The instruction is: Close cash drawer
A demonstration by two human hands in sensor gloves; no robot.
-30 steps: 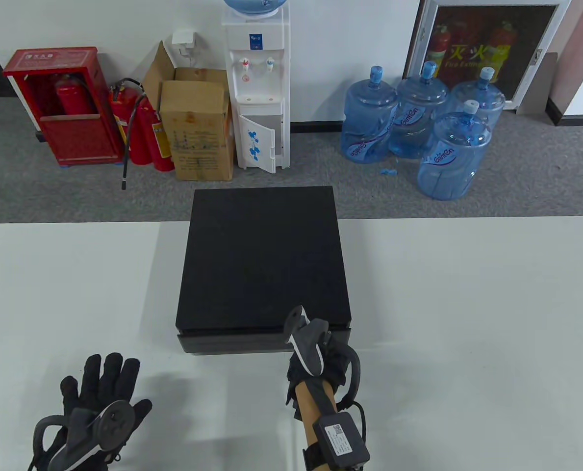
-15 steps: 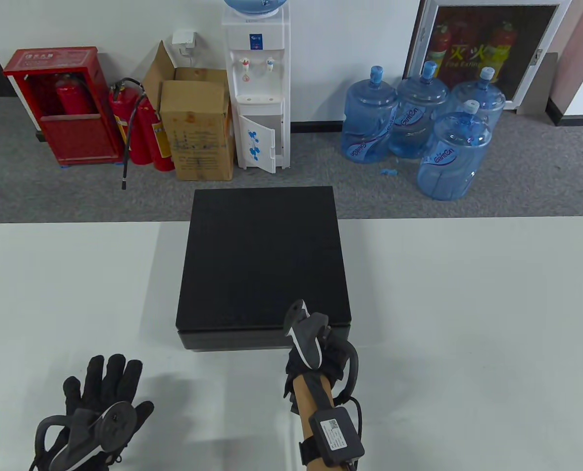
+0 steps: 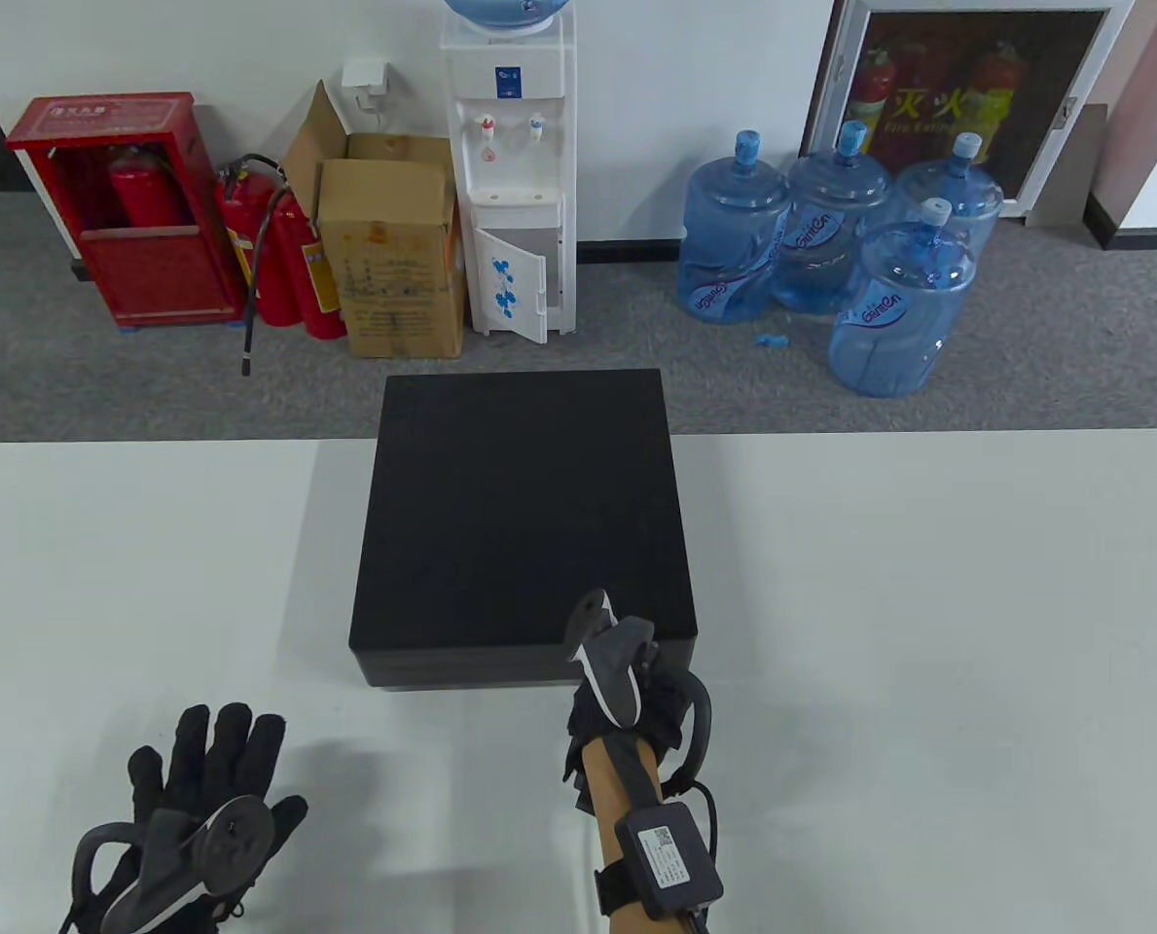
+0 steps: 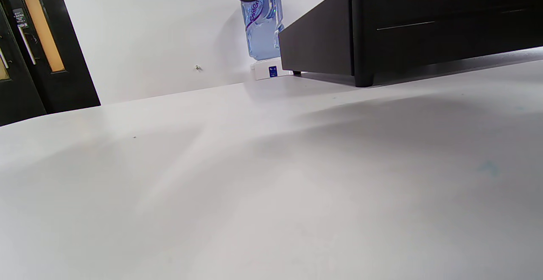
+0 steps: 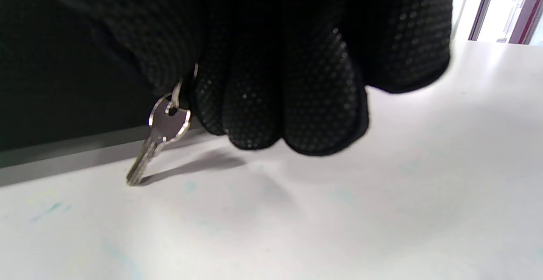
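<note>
The black cash drawer box (image 3: 524, 506) stands mid-table, its drawer front (image 3: 471, 673) facing me and almost flush with the case. It also shows in the left wrist view (image 4: 424, 29). My right hand (image 3: 661, 699) is against the right end of the drawer front with its fingers (image 5: 297, 102) curled. A silver key (image 5: 159, 138) hangs from a ring held in those fingers, its tip near the table. My left hand (image 3: 203, 778) rests flat on the table to the front left, fingers spread and empty, well apart from the drawer.
The white table (image 3: 928, 603) extends wide on both sides of the box. Behind it on the floor are water bottles (image 3: 831, 243), a water dispenser (image 3: 515, 175), a cardboard box (image 3: 393, 253) and red extinguishers (image 3: 286, 253).
The drawer front has slid inward from sticking out to almost flush. My right hand moved forward with it. My left hand has barely moved.
</note>
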